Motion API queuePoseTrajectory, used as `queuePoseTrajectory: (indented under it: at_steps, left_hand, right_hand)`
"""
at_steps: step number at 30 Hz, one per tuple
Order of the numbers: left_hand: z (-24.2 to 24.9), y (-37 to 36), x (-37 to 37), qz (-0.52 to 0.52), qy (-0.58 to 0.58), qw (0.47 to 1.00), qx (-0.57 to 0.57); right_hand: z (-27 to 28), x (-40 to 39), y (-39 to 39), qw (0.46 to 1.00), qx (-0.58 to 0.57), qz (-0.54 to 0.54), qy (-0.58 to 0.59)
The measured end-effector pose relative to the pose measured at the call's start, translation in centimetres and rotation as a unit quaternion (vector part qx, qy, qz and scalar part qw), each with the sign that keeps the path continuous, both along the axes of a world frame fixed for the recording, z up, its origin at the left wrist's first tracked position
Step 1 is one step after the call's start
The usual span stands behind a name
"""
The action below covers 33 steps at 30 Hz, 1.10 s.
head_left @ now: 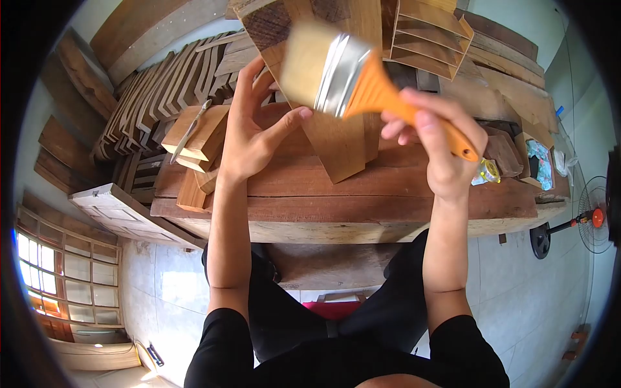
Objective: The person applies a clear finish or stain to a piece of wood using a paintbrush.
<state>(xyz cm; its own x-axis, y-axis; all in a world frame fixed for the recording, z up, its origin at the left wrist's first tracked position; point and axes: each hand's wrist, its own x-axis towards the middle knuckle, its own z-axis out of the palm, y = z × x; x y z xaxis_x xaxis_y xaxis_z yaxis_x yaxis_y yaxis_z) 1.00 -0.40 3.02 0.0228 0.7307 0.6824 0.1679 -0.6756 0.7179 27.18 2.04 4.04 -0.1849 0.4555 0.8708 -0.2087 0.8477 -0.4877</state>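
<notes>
A wide paintbrush (pixel 341 74) with pale bristles, a silver ferrule and an orange handle is gripped by my right hand (pixel 443 139). Its bristles are blurred and overlap a wooden board (pixel 336 145) that stands tilted over the workbench. My left hand (pixel 249 145) holds the board's left edge, thumb at the near side and fingers partly hidden behind it. Dark end-grain patches (pixel 268 26) show near the board's top. Left of that hand, a thin stick-like tool (pixel 192 129) lies on stacked wooden blocks (pixel 207 132).
The thick wooden workbench (pixel 291 207) spans the view before my knees. A slatted wooden organizer (pixel 430 39) stands at the back right. Many curved wooden pieces (pixel 162 97) lean at the left. A tape roll (pixel 486 172) lies at the right, with a fan (pixel 592 216) beyond.
</notes>
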Motion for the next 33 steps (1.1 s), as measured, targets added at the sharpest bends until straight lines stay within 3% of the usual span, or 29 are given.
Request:
queuePoseTrajectory:
  at_steps: [1,3,5,8,12,16,19,23,25,28,32,33]
  left_hand:
    - [-0.1,0.0,0.0,-0.004,-0.006,1.000,-0.001]
    - [-0.1,0.0,-0.1,-0.003,-0.006,1.000,-0.002]
    - [0.0,0.0,-0.1,0.007,0.002,1.000,-0.001]
    - [-0.5,0.4,-0.7,0.003,-0.014,1.000,0.002]
    - [-0.2,0.4,-0.5,0.020,-0.009,1.000,0.007]
    - [-0.1,0.5,-0.6,0.022,-0.017,1.000,0.008]
    - [-0.1,0.4,-0.6,0.023,-0.018,1.000,0.005]
    - [-0.2,0.5,-0.6,0.017,-0.014,1.000,0.015]
    - [-0.2,0.5,-0.7,0.018,-0.010,1.000,0.017]
    - [-0.2,0.6,-0.8,0.016,-0.010,1.000,0.014]
    - [-0.5,0.4,-1.3,0.021,-0.016,1.000,-0.006]
    - [-0.5,0.4,-1.5,0.016,-0.011,1.000,-0.005]
  right_hand:
    - [0.0,0.3,0.0,0.999,0.006,-0.001,-0.053]
    - [-0.4,-1.2,-0.1,0.994,-0.051,0.012,0.099]
    - [-0.2,-2.1,-0.5,0.987,-0.069,0.002,0.146]
    - [-0.5,-0.6,-0.1,0.999,-0.015,0.000,-0.047]
    - [-0.6,-2.5,-0.1,0.985,-0.065,-0.057,0.149]
    - [-0.6,-1.3,0.0,0.995,-0.089,-0.004,0.046]
    - [-0.4,-1.0,0.7,0.982,-0.137,-0.030,0.123]
    - [-1.1,-0.7,0.8,0.994,-0.072,0.072,0.027]
    - [-1.0,-0.3,1.3,0.997,0.044,-0.032,-0.057]
    - [-0.8,-1.5,0.6,0.994,-0.026,-0.047,0.090]
    - [-0.9,-1.3,0.3,0.997,-0.031,0.065,-0.042]
    - [-0.9,-1.1,0.2,0.995,-0.010,0.029,-0.092]
